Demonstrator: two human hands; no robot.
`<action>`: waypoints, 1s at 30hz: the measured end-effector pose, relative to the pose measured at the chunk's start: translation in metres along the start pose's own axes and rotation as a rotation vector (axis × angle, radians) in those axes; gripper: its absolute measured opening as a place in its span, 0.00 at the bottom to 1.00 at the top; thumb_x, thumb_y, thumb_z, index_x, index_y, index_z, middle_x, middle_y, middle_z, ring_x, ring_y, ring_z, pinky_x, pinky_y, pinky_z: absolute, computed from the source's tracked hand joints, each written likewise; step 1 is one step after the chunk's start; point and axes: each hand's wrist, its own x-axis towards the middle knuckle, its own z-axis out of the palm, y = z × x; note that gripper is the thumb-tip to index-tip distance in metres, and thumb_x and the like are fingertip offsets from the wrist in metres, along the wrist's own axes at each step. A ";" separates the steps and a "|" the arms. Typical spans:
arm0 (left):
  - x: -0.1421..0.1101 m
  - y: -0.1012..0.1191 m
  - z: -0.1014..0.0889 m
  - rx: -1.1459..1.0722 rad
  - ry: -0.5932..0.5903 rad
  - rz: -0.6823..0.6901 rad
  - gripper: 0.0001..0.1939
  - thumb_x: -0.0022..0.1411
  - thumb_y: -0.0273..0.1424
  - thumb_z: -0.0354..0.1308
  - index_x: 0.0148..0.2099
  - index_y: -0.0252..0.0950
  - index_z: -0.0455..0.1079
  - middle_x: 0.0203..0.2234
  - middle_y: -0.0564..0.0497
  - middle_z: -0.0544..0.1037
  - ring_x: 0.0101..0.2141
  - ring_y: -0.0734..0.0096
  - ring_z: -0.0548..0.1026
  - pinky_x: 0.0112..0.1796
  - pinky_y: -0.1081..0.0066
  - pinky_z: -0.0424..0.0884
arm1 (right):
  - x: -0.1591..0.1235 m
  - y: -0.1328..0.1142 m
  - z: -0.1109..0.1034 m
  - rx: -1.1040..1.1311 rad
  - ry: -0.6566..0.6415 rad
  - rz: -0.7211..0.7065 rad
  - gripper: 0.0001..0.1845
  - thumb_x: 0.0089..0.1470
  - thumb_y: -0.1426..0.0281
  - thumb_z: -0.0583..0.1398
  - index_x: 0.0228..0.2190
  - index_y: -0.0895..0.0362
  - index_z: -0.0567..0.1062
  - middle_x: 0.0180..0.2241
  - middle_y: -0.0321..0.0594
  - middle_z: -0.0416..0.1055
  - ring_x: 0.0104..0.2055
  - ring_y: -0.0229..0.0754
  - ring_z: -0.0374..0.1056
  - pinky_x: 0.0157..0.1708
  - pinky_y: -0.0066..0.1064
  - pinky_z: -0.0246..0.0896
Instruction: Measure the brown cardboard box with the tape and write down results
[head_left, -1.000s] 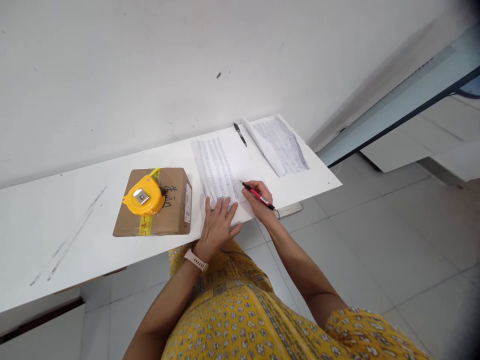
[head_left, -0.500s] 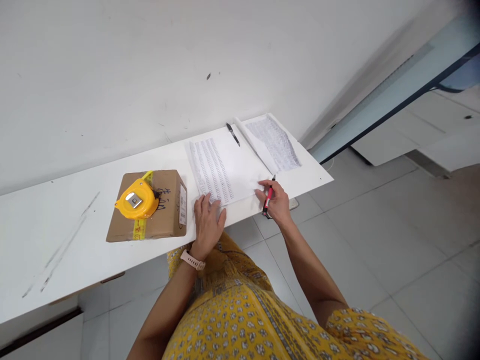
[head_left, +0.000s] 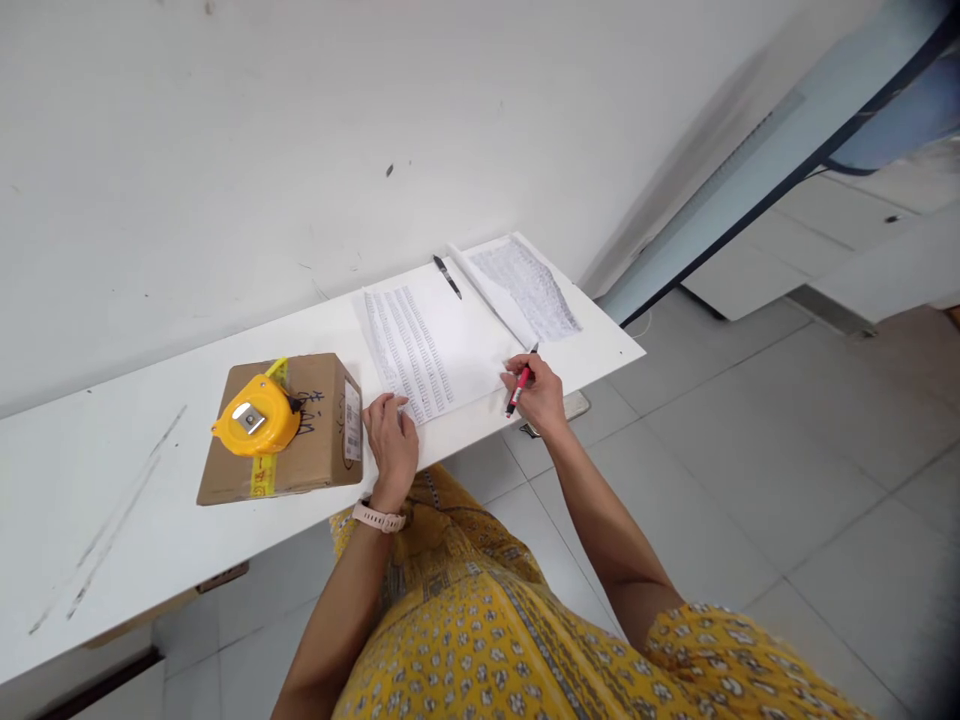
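Note:
My left hand [head_left: 391,450] rests on the table with its fingers apart, at the lower left corner of a sheet covered in rows of writing [head_left: 409,345]. Its fingertips are close beside the cardboard box [head_left: 315,425]. In my right hand [head_left: 541,395] is a red pen [head_left: 519,390], its dark tip pointing away from me, at the sheet's lower right edge. The yellow tape measure [head_left: 259,415] lies on top of the box. A black pen [head_left: 448,277] lies at the far side of the papers.
A folded-back page with dense writing [head_left: 525,285] lies at the table's right end. The white table [head_left: 142,450] runs along the wall [head_left: 247,180]. A glass panel with a dark edge [head_left: 697,245] stands to the right above the tiled floor [head_left: 720,460].
My left hand has slid left, off most of the sheet and nearer the box. The red pen has turned slightly in my right hand. The whole view has shifted a little.

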 end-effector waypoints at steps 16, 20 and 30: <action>-0.012 0.004 -0.003 0.038 -0.076 0.113 0.18 0.60 0.17 0.50 0.44 0.38 0.76 0.47 0.42 0.72 0.43 0.59 0.74 0.43 0.58 0.77 | 0.011 0.001 0.000 -0.080 0.082 0.006 0.13 0.51 0.66 0.57 0.39 0.55 0.75 0.35 0.43 0.76 0.36 0.46 0.71 0.38 0.38 0.66; -0.013 0.008 -0.003 0.044 -0.105 0.171 0.17 0.59 0.16 0.51 0.43 0.38 0.76 0.47 0.41 0.73 0.47 0.54 0.71 0.45 0.53 0.76 | 0.017 0.001 -0.003 -0.101 0.066 0.016 0.13 0.51 0.66 0.56 0.37 0.55 0.75 0.31 0.40 0.75 0.31 0.43 0.68 0.35 0.35 0.64; -0.014 0.010 -0.015 0.144 -0.125 0.318 0.09 0.62 0.22 0.53 0.44 0.34 0.71 0.50 0.37 0.72 0.55 0.50 0.67 0.56 0.47 0.67 | 0.015 0.000 -0.003 -0.096 0.064 0.004 0.12 0.50 0.67 0.56 0.37 0.55 0.75 0.30 0.39 0.74 0.31 0.44 0.68 0.36 0.36 0.62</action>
